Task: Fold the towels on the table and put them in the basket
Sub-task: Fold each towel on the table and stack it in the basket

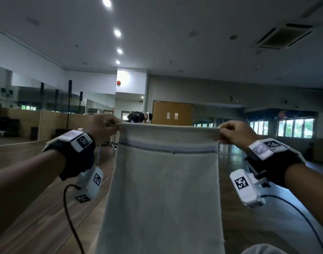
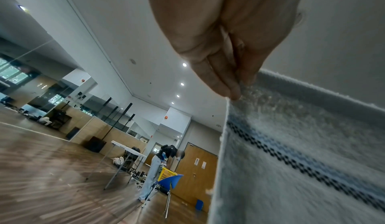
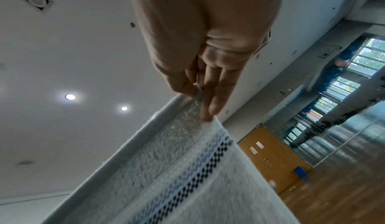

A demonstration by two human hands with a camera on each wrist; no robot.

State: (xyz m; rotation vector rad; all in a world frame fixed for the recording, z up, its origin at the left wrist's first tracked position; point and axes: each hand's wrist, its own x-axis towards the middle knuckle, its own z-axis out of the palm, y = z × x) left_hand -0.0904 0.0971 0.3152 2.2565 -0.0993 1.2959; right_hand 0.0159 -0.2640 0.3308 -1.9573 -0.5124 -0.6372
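Observation:
A pale grey towel (image 1: 164,189) with a blue and black checked band near its top edge hangs stretched in the air in front of me. My left hand (image 1: 106,126) pinches its top left corner, thumb and fingers closed on the hem. My right hand (image 1: 232,132) pinches the top right corner the same way. The left wrist view shows the left hand (image 2: 235,85) nipping the towel (image 2: 291,170) at its corner. The right wrist view shows the right hand (image 3: 200,99) gripping the towel (image 3: 177,178) hem. The table and my basket are out of sight.
A large room with a wooden floor (image 1: 37,208) and mirrored walls lies ahead. Far off, another person (image 2: 160,165) bends over a yellow basket (image 2: 166,175) on a blue chair beside a white folding table (image 2: 129,150). A wooden door (image 1: 172,113) stands behind.

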